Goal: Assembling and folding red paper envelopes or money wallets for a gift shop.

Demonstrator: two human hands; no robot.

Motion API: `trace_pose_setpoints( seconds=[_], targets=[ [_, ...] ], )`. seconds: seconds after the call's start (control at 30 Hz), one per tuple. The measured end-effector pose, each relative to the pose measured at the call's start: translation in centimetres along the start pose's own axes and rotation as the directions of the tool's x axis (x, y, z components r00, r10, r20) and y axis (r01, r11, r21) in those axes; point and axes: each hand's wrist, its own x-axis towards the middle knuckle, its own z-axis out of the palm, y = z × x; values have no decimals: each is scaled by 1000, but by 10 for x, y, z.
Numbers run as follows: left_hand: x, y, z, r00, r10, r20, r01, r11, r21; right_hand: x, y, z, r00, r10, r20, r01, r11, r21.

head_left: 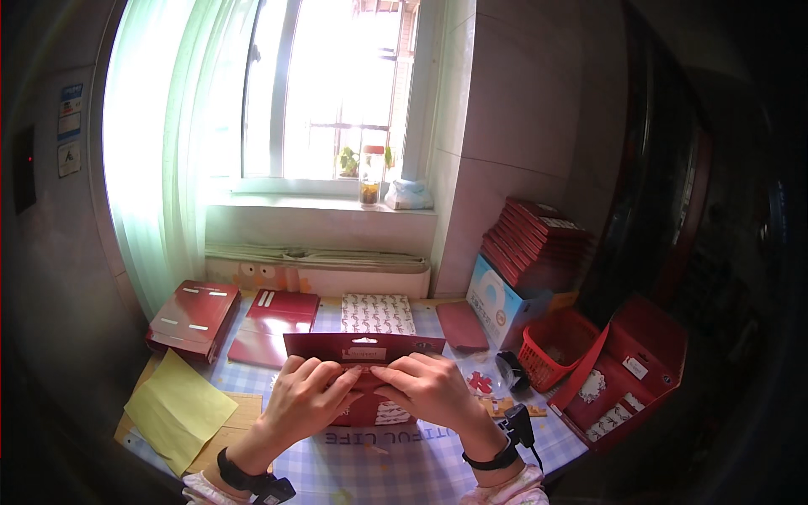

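Note:
A dark red cardboard box [364, 411] stands in front of me at the middle of the table. Its raised back panel [316, 345] has a white hanging hole and a small pale label, and its front carries white printed patterns. My left hand [305, 397] grips the box's upper edge from the left, fingers bent over it. From the right, my right hand [431, 389] holds the same edge, its thumb and fingertips pressed close to the left ones. Both palms hide much of the front. Each wrist wears a black strap with a small device.
A checked cloth covers the table [337, 471]. Yellow paper [181, 408] and flat red boxes [195, 311] lie left. At the right are an orange basket [539, 358], an open red box [627, 370], a clear bag [481, 374], and stacked red packages [539, 240] on a blue-white carton [497, 295].

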Motion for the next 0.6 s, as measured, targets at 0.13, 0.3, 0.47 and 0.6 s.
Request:
trace_pose_setpoints(
  seconds=[0.13,0.3,0.47,0.6],
  targets=[
    [0,0,0,1000,7,-3,-7,1000,28,-1,-1,-1,1000,-27,12,27,999,-34],
    [0,-1,0,1000,-2,-11,2,1000,18,-4,6,-10,999,-18,39,21,995,-102],
    [3,1,-2,1000,-22,10,22,999,35,-5,10,-16,993,-37,111,51,992,-118],
    [2,1,-2,999,-31,28,30,999,42,-5,7,-15,989,-3,145,27,986,-163]
  ],
)
